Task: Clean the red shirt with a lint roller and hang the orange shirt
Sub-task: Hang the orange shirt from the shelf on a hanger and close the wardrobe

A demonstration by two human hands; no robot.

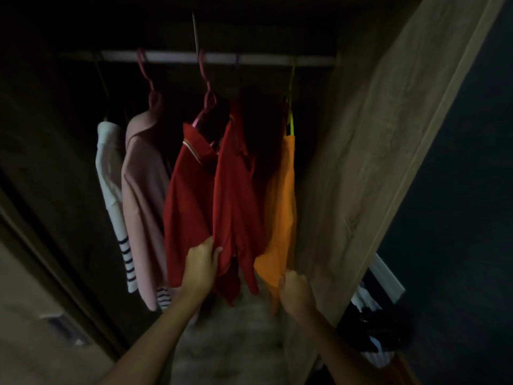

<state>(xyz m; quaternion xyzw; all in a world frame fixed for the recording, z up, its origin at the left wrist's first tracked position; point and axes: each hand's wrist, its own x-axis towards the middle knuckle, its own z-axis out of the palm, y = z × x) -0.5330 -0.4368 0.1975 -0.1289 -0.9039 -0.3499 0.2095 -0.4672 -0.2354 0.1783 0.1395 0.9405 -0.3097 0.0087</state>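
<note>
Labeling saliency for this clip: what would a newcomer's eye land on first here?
Two red shirts hang mid-rail in a dark wardrobe, with a bright orange shirt at the right end. The left hand pinches a red hem; the right hand grips the orange hem. Pale shirts hang at left.

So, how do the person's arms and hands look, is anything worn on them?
Both forearms are bare as far as the picture's lower edge: no sleeves in view. The left hand and right hand show no gloves, watch or bracelet. Rings cannot be ruled out in this dim light.
</note>
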